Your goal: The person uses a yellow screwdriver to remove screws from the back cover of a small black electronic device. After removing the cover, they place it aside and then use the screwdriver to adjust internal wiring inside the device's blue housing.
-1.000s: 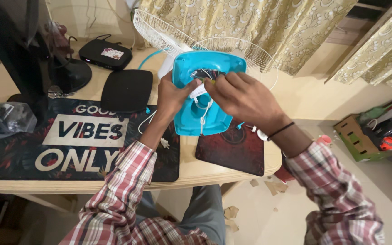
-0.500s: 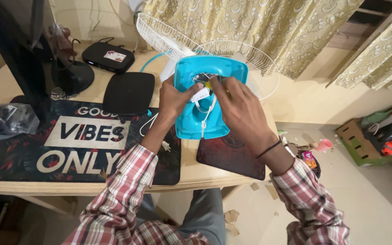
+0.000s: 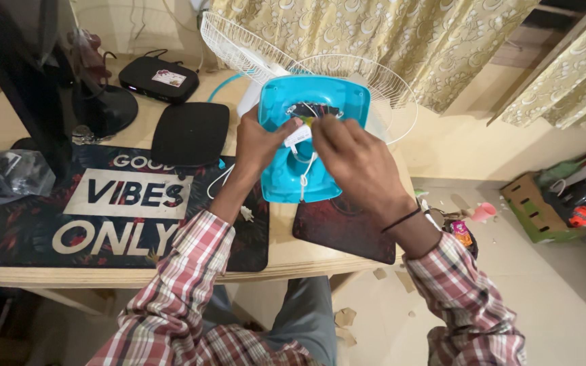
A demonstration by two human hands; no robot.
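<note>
Desk (image 3: 171, 271): wooden, filling the left and centre of the view. A large dark printed mat (image 3: 49, 210) covers it at 9 o'clock; a monitor (image 3: 28, 74) on its round stand rises at 10 o'clock.

Fan grille (image 3: 367, 74): white wire, two halves, lying at 12 o'clock behind the work, against the curtain (image 3: 374, 34).

Fan base (image 3: 310, 146): blue plastic shell, underside up, at the centre of the view, resting on the desk edge and partly over a dark red pad (image 3: 344, 234) at 5 o'clock. Its cavity is open, with coloured wires (image 3: 313, 108) exposed at the top. A white cord (image 3: 304, 169) runs down the shell's middle.

Smaller items: a black router (image 3: 157, 78) at 11 o'clock, a flat black pad (image 3: 190, 133) just left of the base, a crumpled bag (image 3: 1, 177) at 9 o'clock. On the floor, a cardboard tray (image 3: 534, 207) at 3 o'clock.

Left hand (image 3: 259, 146): clasped on the left rim of the base, steadying it; a white tag sits at its fingertips.

Right hand (image 3: 354, 159): over the cavity, fingers drawn together at the wires; whether they pinch one cannot be told.

Progress, as judged: the grille is off and the base is opened, so dismantling looks done. Wiring work is in hand. Closing the base and refitting the grille remain.
</note>
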